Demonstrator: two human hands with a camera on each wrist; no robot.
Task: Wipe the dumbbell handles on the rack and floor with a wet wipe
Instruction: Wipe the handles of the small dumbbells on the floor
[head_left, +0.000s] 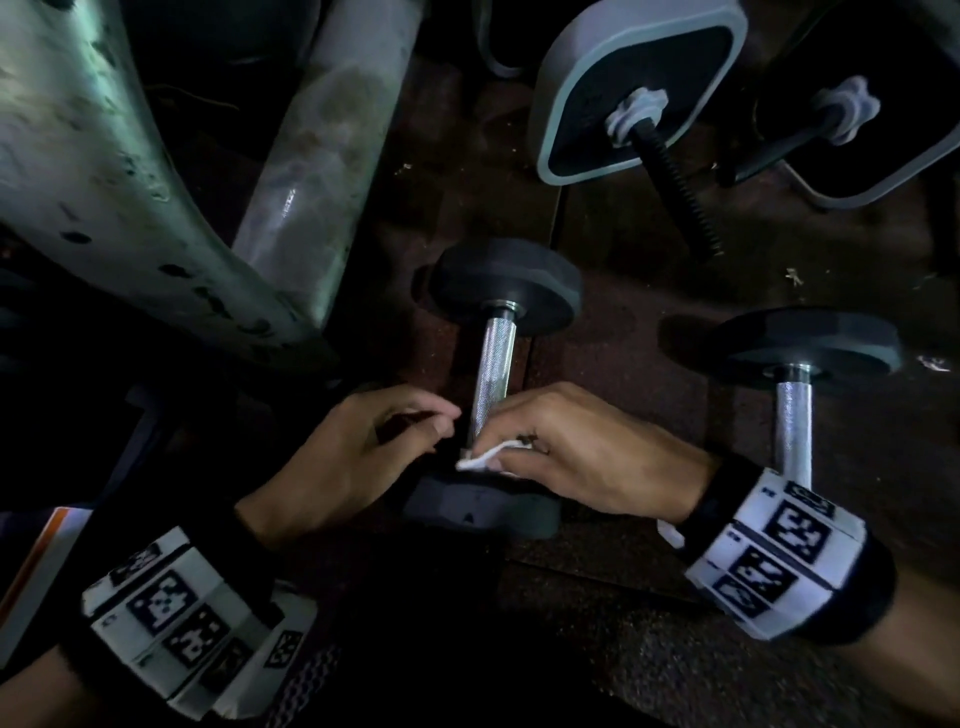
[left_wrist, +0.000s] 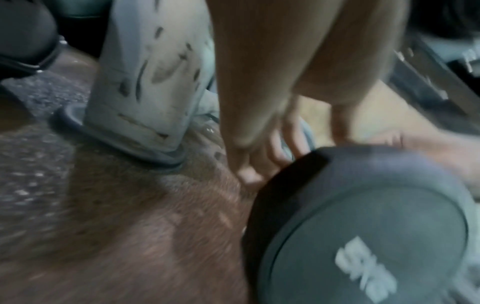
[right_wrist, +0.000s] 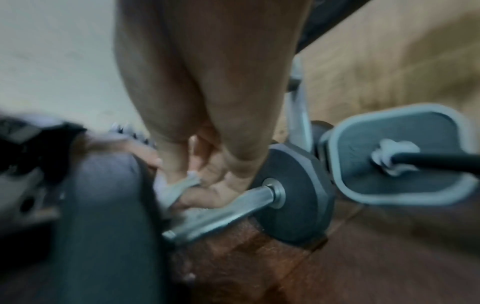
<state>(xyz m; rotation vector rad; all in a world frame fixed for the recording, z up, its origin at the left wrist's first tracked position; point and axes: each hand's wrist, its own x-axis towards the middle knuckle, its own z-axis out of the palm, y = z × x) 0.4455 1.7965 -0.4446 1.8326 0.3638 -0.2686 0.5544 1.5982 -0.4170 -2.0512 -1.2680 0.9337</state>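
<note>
One dumbbell (head_left: 496, 364), knurled steel handle | right hand (head_left: 582, 452) pinching white wipe (head_left: 488, 457) | left hand (head_left: 358, 447) curled, empty

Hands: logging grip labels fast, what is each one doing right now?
Left hand: fingers curled, holding nothing visible.
Right hand: holding the wet wipe against the dumbbell handle.

A left hand (left_wrist: 262, 123) reaches down beside the black end weight (left_wrist: 363, 226) of a dumbbell lying on a brown speckled floor (left_wrist: 130, 226), fingertips (left_wrist: 249, 174) near the weight's rim. A scuffed grey post (left_wrist: 148, 82) stands just behind. The frame is blurred.
</note>
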